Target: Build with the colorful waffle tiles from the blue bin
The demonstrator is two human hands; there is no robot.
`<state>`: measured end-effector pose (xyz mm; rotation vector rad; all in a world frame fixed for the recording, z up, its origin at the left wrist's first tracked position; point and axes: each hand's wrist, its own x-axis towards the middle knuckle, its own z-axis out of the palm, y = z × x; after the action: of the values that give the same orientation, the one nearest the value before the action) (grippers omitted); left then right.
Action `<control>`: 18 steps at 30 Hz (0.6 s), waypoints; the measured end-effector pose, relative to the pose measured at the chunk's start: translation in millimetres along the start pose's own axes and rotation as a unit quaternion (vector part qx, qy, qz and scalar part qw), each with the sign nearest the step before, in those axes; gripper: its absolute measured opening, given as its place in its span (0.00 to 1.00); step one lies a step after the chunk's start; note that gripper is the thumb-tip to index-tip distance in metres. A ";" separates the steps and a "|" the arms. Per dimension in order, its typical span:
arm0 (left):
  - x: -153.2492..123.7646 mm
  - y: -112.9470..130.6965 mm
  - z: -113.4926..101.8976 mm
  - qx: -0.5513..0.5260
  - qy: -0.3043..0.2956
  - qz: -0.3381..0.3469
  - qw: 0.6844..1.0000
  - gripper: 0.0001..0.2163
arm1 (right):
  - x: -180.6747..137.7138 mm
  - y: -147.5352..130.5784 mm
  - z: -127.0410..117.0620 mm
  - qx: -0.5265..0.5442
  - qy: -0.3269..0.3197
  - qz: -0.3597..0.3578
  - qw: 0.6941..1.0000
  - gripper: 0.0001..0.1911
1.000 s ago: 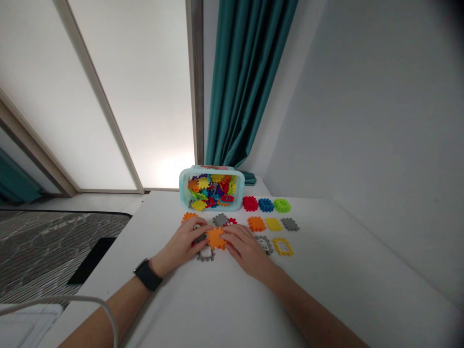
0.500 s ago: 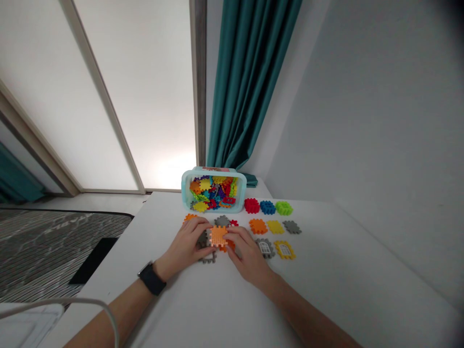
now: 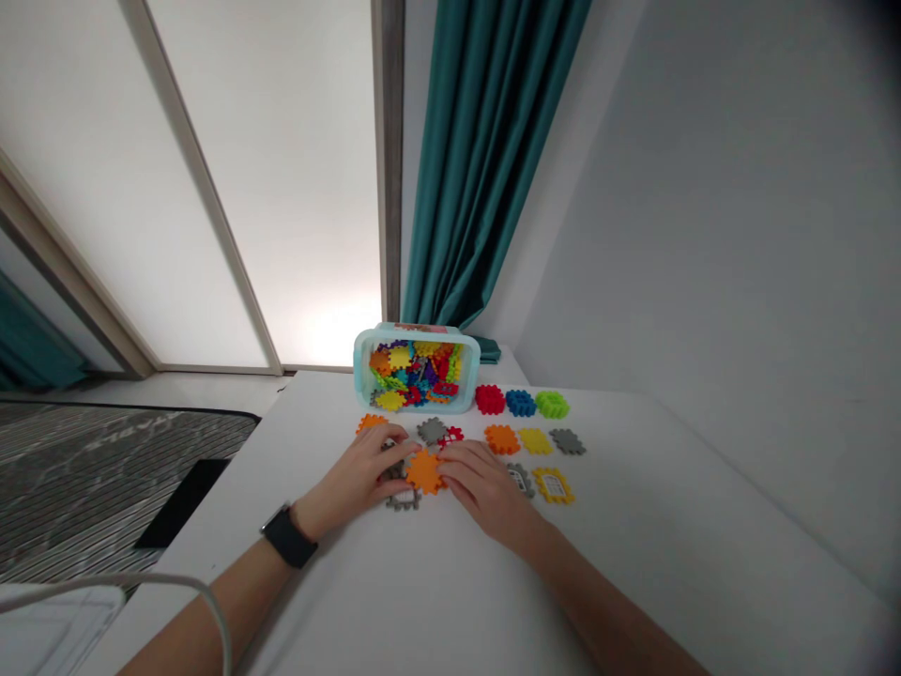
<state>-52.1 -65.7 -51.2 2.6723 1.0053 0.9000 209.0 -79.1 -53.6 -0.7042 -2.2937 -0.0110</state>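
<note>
Both my hands rest on the white table [image 3: 633, 563] around an orange toothed building piece [image 3: 425, 470]. My left hand [image 3: 358, 474], with a black watch on the wrist, curls its fingers onto the piece's left edge. My right hand [image 3: 482, 483] pinches its right edge. The piece lies roughly flat, joined to grey pieces [image 3: 403, 498] partly hidden under my left fingers. A red lattice piece [image 3: 451, 436] and a grey piece [image 3: 431, 430] lie just beyond my fingertips.
A pale blue tub [image 3: 417, 372] lies tipped on its side, full of several coloured pieces. To its right sit red [image 3: 488, 399], blue [image 3: 520, 403] and green [image 3: 551, 405] stacks, then orange [image 3: 502, 438], yellow [image 3: 535, 440] and grey pieces, and a yellow window piece [image 3: 554, 484]. A teal curtain [image 3: 485, 160] hangs behind.
The orange piece, tilted up on edge half a second ago, now lies flatter between my hands. Both hands have stayed in place around it.
</note>
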 end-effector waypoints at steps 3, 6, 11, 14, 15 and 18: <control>1.4 2.8 -2.3 0.001 -0.003 0.005 1.000 0.21 | 0.9 -1.3 0.1 -0.002 0.014 -0.005 1.000 0.08; 2.8 5.3 -3.2 0.005 0.023 -0.001 1.000 0.19 | 0.9 -1.3 1.2 -0.003 0.043 0.002 0.999 0.07; 5.0 10.9 2.8 -0.004 0.057 -0.032 0.998 0.20 | 1.2 -4.0 5.7 -0.015 0.103 0.040 0.994 0.07; 6.7 14.5 7.7 0.002 0.072 -0.043 0.996 0.26 | 1.2 -8.2 10.6 -0.012 0.113 0.062 0.992 0.07; 7.3 15.5 8.6 0.008 0.080 -0.046 0.996 0.26 | 0.9 -9.6 12.5 -0.008 0.111 0.070 0.991 0.07; 8.8 17.5 8.6 0.037 0.097 -0.044 0.994 0.23 | -0.4 -12.6 17.5 0.006 0.101 0.089 0.991 0.07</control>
<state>-32.2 -72.8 -48.1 2.6138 1.2099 1.1439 191.8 -86.3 -64.4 -0.8589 -2.0308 0.0141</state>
